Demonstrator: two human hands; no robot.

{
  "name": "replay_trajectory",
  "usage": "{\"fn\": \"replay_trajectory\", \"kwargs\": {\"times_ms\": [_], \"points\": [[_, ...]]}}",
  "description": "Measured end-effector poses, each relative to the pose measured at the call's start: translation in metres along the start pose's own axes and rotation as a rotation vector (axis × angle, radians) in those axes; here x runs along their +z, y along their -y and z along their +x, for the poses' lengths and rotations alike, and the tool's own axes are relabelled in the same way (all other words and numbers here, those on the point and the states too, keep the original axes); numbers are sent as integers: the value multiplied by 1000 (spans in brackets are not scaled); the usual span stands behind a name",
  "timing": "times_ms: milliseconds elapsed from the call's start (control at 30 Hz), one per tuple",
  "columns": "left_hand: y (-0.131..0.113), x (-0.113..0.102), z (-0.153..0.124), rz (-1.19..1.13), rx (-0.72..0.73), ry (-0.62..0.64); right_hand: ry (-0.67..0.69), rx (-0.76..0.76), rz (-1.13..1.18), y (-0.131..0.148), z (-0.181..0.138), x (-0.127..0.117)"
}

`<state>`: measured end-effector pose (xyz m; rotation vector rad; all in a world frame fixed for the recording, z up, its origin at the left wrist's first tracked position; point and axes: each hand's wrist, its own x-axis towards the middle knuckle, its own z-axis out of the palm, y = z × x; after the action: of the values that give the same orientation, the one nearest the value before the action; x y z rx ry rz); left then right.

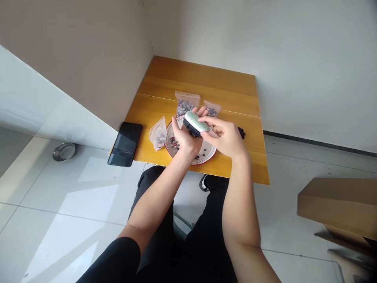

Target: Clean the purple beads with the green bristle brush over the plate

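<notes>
My right hand [226,135] pinches a scrub brush [196,121] with a pale green back, white rim and black bristles. The bristles face down over the palm of my left hand [188,138], which is turned up with fingers stretched out. Whether they press on the palm, I cannot tell. Small dark beads seem to sit beneath the bristles, mostly hidden. Below both hands lies a white plate [211,152] with a red rim, scattered with small dark and reddish beads [173,144]. Bead-filled zip bags surround it: one large bag [185,105], one small bag [212,107], and one tilted bag [158,135].
A black phone [125,144] overhangs the left edge of the wooden table [206,80]. Some black item [242,133] lies right of my right hand. Walls border the table's left and back. A metal bowl [64,151] and a cardboard box [338,196] are on the floor.
</notes>
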<state>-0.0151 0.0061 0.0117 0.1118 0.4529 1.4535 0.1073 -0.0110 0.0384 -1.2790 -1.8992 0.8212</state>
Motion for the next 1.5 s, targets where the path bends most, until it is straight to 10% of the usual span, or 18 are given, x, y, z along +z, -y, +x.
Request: {"fn": "replay_trajectory", "kwargs": {"times_ms": [1500], "points": [[-3, -1, 1, -23, 7, 7, 90, 47, 112, 1, -4, -6]]}}
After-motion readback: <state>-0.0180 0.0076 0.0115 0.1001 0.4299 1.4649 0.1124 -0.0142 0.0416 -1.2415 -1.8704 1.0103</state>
